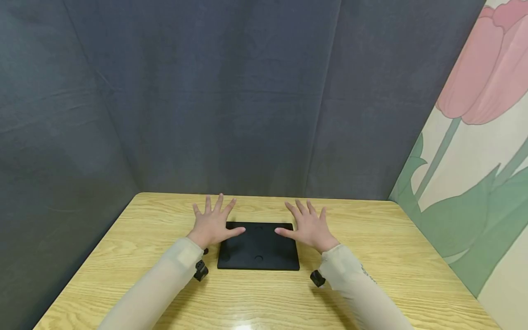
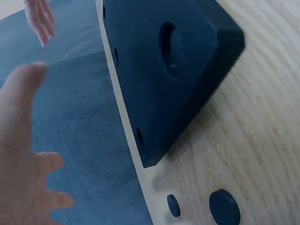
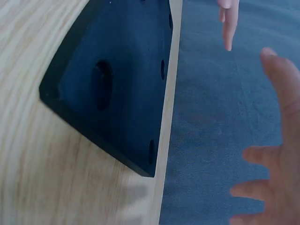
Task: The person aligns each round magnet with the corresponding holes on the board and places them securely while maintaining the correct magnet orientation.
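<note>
A black rectangular board (image 1: pixel 258 247) with round recesses lies flat on the wooden table. Over its left side my left hand (image 1: pixel 210 225) hovers, fingers spread and thumb pointing inward across the board. My right hand (image 1: pixel 311 229) mirrors it at the right side, fingers also spread, holding nothing. The left wrist view shows a round black disc (image 2: pixel 224 207) and a second black disc (image 2: pixel 173 205) on the table beside the board. In the right wrist view a recess (image 3: pixel 102 84) shows near the board's corner.
The light wooden table (image 1: pixel 255 302) ends at a dark grey-blue curtain (image 1: pixel 231 101) behind and on the left. A wall with a painted pink tulip (image 1: pixel 482 68) rises on the right. Small black cameras, one (image 1: pixel 200 271) on the left, sit at both wrists.
</note>
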The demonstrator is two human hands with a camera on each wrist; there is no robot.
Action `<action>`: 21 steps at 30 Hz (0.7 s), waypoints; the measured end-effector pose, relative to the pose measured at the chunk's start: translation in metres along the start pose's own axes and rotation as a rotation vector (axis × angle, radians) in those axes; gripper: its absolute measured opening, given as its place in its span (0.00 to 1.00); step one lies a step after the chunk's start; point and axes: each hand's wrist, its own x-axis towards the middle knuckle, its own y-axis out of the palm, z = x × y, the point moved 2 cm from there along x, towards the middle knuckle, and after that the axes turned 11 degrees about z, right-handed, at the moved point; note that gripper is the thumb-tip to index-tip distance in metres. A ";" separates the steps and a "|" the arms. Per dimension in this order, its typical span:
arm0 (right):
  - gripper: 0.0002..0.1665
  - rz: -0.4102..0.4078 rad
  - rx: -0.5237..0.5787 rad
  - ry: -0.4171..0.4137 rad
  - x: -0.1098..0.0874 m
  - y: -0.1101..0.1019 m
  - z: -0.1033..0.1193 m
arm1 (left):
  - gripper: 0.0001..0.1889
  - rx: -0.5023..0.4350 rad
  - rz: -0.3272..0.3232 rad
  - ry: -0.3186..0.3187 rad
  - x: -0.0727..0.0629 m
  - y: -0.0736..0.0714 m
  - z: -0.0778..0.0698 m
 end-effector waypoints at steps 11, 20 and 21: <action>0.31 0.061 0.088 0.016 0.006 -0.002 -0.004 | 0.34 -0.009 0.009 0.038 0.001 -0.006 -0.001; 0.22 0.084 0.113 0.016 0.007 -0.001 -0.006 | 0.22 -0.040 0.043 0.024 0.001 -0.008 0.000; 0.22 0.085 0.113 0.015 0.007 -0.001 -0.006 | 0.22 -0.037 0.043 0.023 0.001 -0.008 0.000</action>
